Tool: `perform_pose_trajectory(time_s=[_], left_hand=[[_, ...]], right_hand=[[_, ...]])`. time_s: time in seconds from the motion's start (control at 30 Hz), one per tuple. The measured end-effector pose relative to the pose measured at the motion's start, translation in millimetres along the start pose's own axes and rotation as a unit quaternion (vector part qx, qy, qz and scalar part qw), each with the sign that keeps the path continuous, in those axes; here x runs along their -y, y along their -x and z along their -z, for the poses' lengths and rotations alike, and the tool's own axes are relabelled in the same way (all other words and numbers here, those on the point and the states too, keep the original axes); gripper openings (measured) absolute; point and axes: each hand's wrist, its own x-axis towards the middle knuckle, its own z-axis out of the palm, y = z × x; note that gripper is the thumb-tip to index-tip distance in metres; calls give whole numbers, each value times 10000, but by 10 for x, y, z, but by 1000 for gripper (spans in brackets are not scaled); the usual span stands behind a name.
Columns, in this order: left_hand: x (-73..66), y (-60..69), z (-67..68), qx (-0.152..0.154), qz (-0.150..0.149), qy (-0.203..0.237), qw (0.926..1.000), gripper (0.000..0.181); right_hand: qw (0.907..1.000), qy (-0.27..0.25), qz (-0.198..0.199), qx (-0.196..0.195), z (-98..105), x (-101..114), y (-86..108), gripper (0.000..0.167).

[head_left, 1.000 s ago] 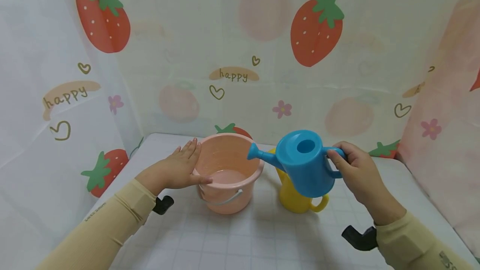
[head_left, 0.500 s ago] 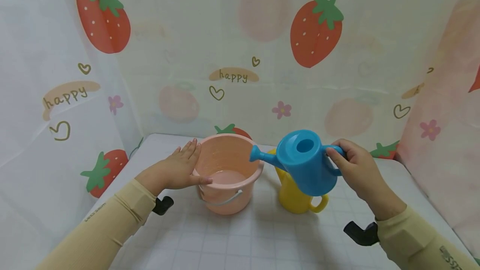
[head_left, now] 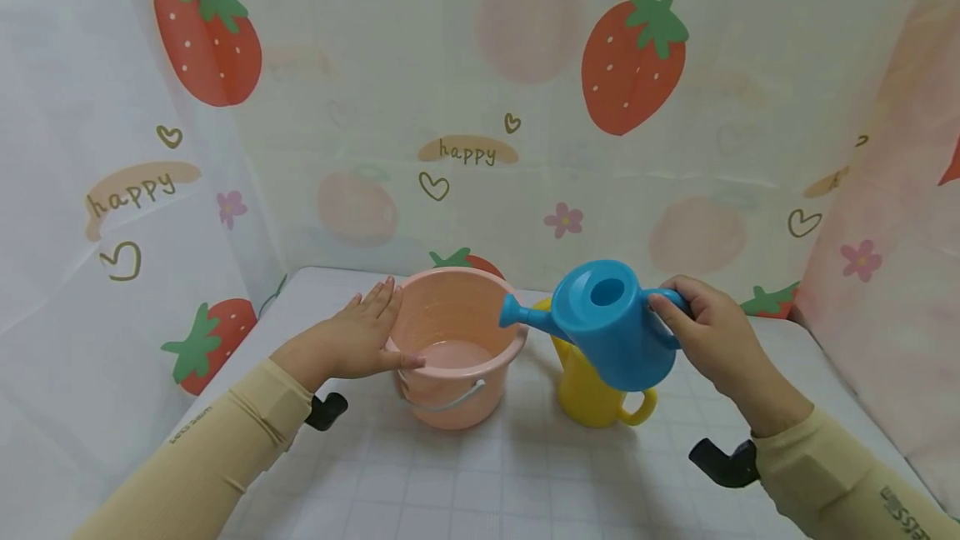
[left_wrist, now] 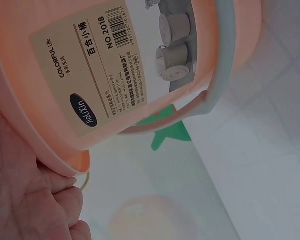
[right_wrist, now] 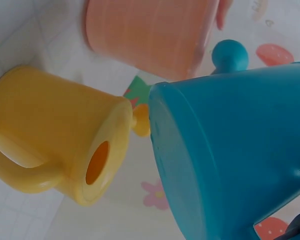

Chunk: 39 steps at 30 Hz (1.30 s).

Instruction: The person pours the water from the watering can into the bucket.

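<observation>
Spout point(head_left: 528, 317) lowered slightly, the blue watering can point(head_left: 615, 336) hung right of frame centre, gripped by the right hand point(head_left: 716, 348), apparently for tilt control, while the straight-fingered left hand point(head_left: 356, 340) rested against the pink bucket point(head_left: 452, 388), lower centre, probably steadying it.

Surface point(head_left: 465, 490): white, faint grid lines, rounded corners at the far edge. Two items standing directly on it. Bucket point(head_left: 457, 398): peach, upright, about mid-width, wire-style bail point(head_left: 480, 386) hanging down on the near side, printed label point(left_wrist: 90, 65) reading NO.2018 in the left wrist view. Yellow can point(head_left: 588, 398): upright, near the bucket's right side, bases apart. Loop handle point(head_left: 641, 412) points right, spout point(right_wrist: 141, 120) on the opposite side. Soft shadows on the near side of both.
</observation>
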Motion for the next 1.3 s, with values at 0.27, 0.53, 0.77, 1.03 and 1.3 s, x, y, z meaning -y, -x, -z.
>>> perform_pose_trajectory(time_s=[0.27,0.53,0.77,1.03,1.3], left_hand=[[15,-13,-26,-35,-5,5,10000,119],[12,-11,-30,-70,10,61,10000,111],[18,-19,-34,-73,-22,46,10000,109],[29,-34,-45,-76,-37,24,10000,113],[11,-19,-27,-82,-45,15,10000,114]], right_hand=[[9997,151,171,107,18,35,-30,33],[9990,352,250,106,37,67,-58,33],[9990,362,223,154,53,97,-57,32],[9988,389,214,185,47,109,-66,31],[9983,468,295,186,64,141,-71,32]])
